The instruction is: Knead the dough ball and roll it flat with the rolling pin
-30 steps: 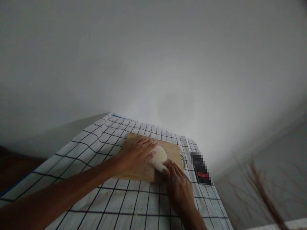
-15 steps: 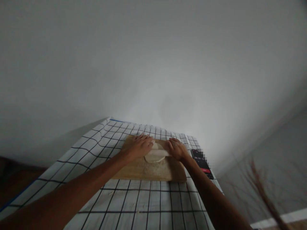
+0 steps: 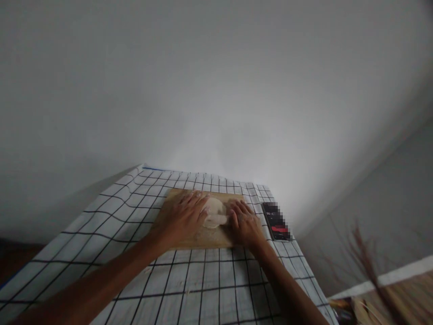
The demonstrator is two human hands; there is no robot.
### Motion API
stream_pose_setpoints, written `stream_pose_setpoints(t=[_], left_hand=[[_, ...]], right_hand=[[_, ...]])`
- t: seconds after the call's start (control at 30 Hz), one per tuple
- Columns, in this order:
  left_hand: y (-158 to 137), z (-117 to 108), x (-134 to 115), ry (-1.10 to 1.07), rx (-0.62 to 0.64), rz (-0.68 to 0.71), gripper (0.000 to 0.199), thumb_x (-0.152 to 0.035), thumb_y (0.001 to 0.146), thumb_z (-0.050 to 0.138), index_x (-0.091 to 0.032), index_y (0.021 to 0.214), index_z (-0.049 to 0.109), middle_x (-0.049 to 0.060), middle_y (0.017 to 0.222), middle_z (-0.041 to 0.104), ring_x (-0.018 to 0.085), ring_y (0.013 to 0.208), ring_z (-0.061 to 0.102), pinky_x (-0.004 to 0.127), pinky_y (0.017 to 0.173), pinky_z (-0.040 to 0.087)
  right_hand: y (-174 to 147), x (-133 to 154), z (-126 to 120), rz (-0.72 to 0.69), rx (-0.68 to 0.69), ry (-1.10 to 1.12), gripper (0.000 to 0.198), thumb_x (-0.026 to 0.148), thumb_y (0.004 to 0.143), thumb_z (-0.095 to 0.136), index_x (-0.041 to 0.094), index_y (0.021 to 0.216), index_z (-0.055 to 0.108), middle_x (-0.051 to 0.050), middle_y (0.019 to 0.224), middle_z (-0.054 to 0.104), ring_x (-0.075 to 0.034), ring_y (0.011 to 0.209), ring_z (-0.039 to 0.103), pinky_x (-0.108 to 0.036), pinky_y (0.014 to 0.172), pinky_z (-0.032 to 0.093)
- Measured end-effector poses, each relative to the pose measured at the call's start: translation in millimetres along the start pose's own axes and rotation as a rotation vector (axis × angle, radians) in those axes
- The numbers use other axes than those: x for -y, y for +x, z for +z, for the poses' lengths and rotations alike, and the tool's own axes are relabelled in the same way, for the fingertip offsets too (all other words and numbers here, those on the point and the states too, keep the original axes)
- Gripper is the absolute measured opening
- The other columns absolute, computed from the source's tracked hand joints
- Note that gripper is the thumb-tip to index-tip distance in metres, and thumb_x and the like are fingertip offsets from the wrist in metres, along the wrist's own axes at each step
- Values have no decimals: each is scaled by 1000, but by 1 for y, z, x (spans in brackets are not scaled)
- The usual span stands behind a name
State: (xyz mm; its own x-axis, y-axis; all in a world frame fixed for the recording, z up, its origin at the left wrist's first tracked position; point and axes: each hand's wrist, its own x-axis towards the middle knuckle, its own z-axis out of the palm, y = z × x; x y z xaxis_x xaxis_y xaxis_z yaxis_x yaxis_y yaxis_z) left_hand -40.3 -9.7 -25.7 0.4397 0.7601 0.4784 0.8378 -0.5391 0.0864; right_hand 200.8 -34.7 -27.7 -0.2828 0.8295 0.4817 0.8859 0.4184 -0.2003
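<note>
A round, flattened piece of dough (image 3: 215, 206) lies on a wooden board (image 3: 206, 240). Across its near part rests a pale rolling pin (image 3: 219, 220), with only its middle showing between my hands. My left hand (image 3: 190, 212) lies over the pin's left end, its fingers stretched forward beside the dough. Over the right end is my right hand (image 3: 245, 221), its fingers bent forward and palm down. Both hands press on the pin from above and hide its ends.
A white cloth with a black grid (image 3: 206, 280) covers the table. A phone (image 3: 276, 221) with a lit screen lies right of the board. A pale wall rises behind. Dry brown twigs (image 3: 367, 259) stand at lower right, near items on the floor.
The rolling pin has rolled toward me under both hands, so more dough shows on its far side. The view has shifted slightly, moving the board and phone left in the picture.
</note>
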Motion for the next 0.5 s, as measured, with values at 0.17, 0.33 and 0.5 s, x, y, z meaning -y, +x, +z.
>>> stream_pose_setpoints(t=[0.17, 0.33, 0.5], left_hand=[[-23, -8, -4, 42, -17, 102, 51, -36, 100, 38, -16, 147, 46, 13, 150, 50, 29, 143, 41, 50, 119, 32], [-19, 2, 6, 84, -30, 149, 48, -36, 101, 35, -14, 141, 52, 14, 145, 55, 30, 138, 46, 54, 118, 30], [16, 5, 15, 110, 9, 60, 44, -31, 101, 32, -14, 132, 59, 15, 139, 60, 31, 134, 50, 53, 113, 35]], right_hand=[[-24, 15, -10, -24, -9, 24, 33, 31, 104, 38, 23, 127, 61, -6, 140, 58, -24, 135, 47, -45, 114, 39], [-15, 10, -8, -28, 0, -12, 33, 36, 104, 39, 23, 122, 64, -7, 138, 60, -23, 137, 45, -42, 114, 38], [32, -8, 2, 7, 105, -90, 40, 36, 106, 30, 20, 119, 65, -11, 132, 63, -22, 130, 52, -41, 111, 39]])
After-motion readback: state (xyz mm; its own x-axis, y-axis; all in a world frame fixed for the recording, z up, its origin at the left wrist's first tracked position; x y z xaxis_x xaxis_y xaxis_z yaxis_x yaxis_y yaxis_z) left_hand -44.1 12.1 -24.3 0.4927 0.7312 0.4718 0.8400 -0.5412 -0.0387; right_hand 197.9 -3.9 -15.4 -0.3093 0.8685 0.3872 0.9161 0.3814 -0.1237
